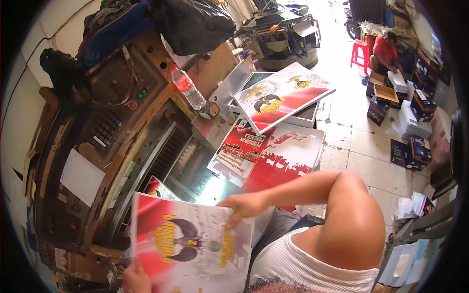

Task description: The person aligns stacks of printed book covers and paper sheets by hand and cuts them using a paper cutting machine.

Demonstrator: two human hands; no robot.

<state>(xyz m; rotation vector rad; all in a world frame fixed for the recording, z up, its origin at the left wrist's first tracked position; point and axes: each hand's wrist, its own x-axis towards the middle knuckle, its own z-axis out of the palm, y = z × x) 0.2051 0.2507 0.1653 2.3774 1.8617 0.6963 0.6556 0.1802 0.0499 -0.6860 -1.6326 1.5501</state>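
Note:
Between my two hands I hold a stack of large printed cover sheets [193,266], red and white with yellow lettering and a dark winged emblem. My right hand [244,207] grips its far right edge, the arm bent at the elbow. Closed on the near left edge is my left hand [137,279], partly cut off by the lower rim. Just beyond lies the metal bed [188,168] of a cutting machine, with a corner of another printed sheet [157,187] on it. A thick stack of matching covers [286,95] rests beyond, above red and white printed sheets [288,156].
Left stands the machine's control panel [105,132] with buttons and a paper sheet [82,177]. A plastic bottle [188,88] stands on the machine near a black bag [193,24]. Far right, a person in red [385,51] sits among boxes [420,149] and a red stool [360,53].

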